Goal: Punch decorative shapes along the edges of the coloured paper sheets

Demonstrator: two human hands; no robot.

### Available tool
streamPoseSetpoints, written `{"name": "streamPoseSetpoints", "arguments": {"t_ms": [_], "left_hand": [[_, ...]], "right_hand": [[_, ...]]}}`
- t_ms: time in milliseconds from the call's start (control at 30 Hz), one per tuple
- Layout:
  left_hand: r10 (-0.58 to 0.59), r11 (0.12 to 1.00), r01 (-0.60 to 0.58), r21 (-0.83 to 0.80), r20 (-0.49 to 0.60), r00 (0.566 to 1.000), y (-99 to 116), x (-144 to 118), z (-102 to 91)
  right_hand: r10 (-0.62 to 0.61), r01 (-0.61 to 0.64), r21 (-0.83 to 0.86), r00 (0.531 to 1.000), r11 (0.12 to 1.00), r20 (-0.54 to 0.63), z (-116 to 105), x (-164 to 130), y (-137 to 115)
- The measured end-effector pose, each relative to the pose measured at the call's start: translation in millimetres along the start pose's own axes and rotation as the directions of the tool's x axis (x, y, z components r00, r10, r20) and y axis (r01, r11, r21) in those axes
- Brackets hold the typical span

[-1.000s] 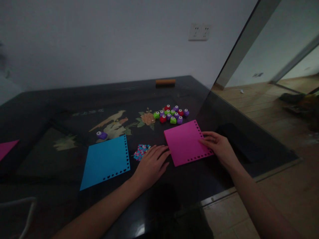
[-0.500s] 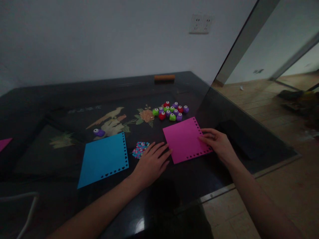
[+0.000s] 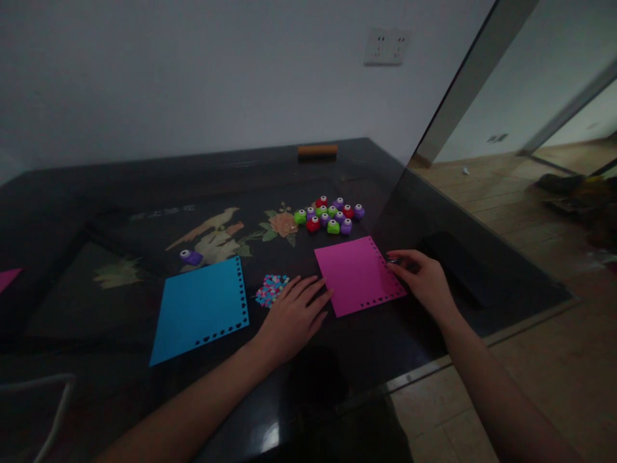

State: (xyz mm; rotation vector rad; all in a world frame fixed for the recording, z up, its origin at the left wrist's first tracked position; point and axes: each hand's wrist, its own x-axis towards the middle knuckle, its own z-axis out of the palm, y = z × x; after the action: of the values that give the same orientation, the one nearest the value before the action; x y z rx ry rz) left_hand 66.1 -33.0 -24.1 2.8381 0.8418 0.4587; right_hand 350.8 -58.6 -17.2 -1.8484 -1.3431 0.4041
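Observation:
A pink sheet of paper (image 3: 354,273) lies on the dark table, small shapes punched along its right and lower edges. My left hand (image 3: 294,315) rests open at its left edge, fingertips touching it, beside a pile of small colored paper cutouts (image 3: 270,289). At the sheet's right edge, my right hand (image 3: 424,280) has thumb and fingers closed; a small shiny bit shows between them, too dark to make out. To the left lies a blue sheet (image 3: 202,308) with similar punched edges. A purple craft punch (image 3: 191,257) sits just behind it.
Several red, green and purple craft punches (image 3: 332,217) stand grouped behind the pink sheet. A brown cylinder (image 3: 317,150) lies near the wall. A dark flat object (image 3: 456,267) is right of my right hand. Another pink piece (image 3: 8,278) shows at far left.
The pink sheet's far right corner has dropped and the sheet lies flatter. My right hand's fingers have shifted slightly at its right edge. My left hand stays in place.

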Motion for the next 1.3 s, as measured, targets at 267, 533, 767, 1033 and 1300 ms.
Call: {"name": "streamPoseSetpoints", "arguments": {"t_ms": [267,533,767,1033,1300], "left_hand": [[0.0,1.0,0.0,0.002,0.006,1.0,0.2,-0.6,0.6],[-0.008,1.0,0.008,0.014,-0.002,1.0,-0.3,-0.7,2.3],[-0.001,1.0,0.001,0.014,-0.012,1.0,-1.2,-1.1,1.3],[0.2,0.977,-0.208,-0.057,-0.122,0.972,7.4,-2.8,-4.8],[0.276,0.953,-0.29,-0.085,-0.144,0.95,7.6,-5.4,-2.7]], "right_hand": [[-0.031,0.035,-0.079,0.999,0.996,0.045,1.6,-1.9,-3.5],[-0.025,0.03,-0.1,0.998,0.995,0.053,1.5,-2.0,-4.1],[-0.067,0.07,-0.098,0.997,0.993,0.036,2.3,-1.9,-0.9],[-0.354,0.366,-0.085,0.927,0.927,0.126,-17.0,-22.1,5.9],[-0.448,0.453,-0.157,0.892,0.878,0.064,-19.4,-41.1,19.4]]}}
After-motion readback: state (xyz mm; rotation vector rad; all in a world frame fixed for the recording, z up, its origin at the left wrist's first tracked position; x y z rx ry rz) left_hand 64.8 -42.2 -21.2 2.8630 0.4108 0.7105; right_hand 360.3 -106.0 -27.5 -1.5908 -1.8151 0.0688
